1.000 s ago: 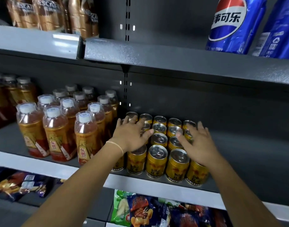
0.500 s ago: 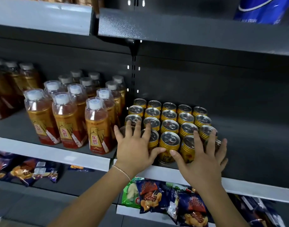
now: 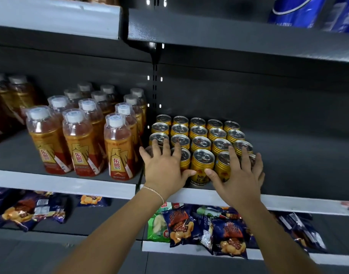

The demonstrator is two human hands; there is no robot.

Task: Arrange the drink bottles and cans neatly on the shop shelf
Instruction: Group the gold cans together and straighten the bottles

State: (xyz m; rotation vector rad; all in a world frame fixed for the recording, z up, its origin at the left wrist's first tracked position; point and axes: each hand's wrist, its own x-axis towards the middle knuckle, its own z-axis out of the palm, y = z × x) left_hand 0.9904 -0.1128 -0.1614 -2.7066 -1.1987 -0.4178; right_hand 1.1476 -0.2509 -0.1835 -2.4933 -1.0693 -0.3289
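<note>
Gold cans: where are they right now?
In the head view, the gold cans stand in a block on the middle shelf, right of the orange bottles, with the left hand and right hand on the front row.

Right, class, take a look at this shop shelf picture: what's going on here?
A person is tidying a block of gold cans on the middle shelf. The left hand lies flat-fingered against the front-left cans, and the right hand against the front-right ones, with one front can showing between them. The cans stand upright in even rows. To the left stand orange drink bottles in rows; snack bags lie on the shelf below.
</note>
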